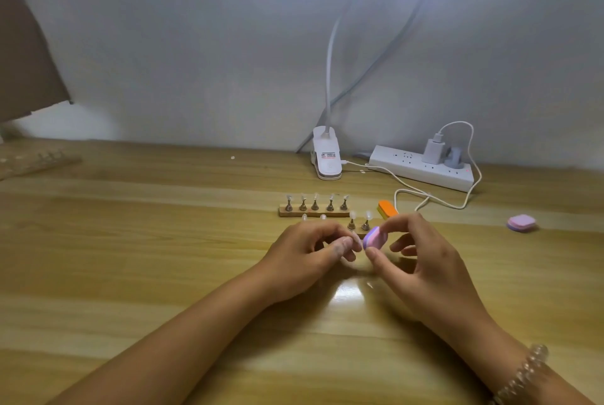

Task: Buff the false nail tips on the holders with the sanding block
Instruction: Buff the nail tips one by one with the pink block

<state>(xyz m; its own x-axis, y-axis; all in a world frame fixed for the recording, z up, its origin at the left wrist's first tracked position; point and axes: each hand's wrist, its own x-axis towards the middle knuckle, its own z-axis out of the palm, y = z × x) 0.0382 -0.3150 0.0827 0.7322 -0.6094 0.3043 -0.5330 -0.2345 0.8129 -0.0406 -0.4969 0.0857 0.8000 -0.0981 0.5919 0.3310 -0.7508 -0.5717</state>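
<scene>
My right hand point(421, 261) pinches a small pink and purple sanding block point(374, 238) between thumb and fingers. My left hand point(307, 251) pinches a clear false nail tip point(354, 239) on its small holder, right against the block. Behind the hands, a wooden strip point(313, 212) carries several metal holders with clear nail tips. A nearer strip is mostly hidden by my hands; two of its holders point(359, 224) with nail tips show above them.
An orange sanding block point(388, 209) lies right of the far strip. A second pink block point(522, 222) lies far right. A clip lamp base point(327, 159), a white power strip point(421, 169) and a white cable point(425, 198) sit at the back. Another wooden rack point(36, 161) lies far left.
</scene>
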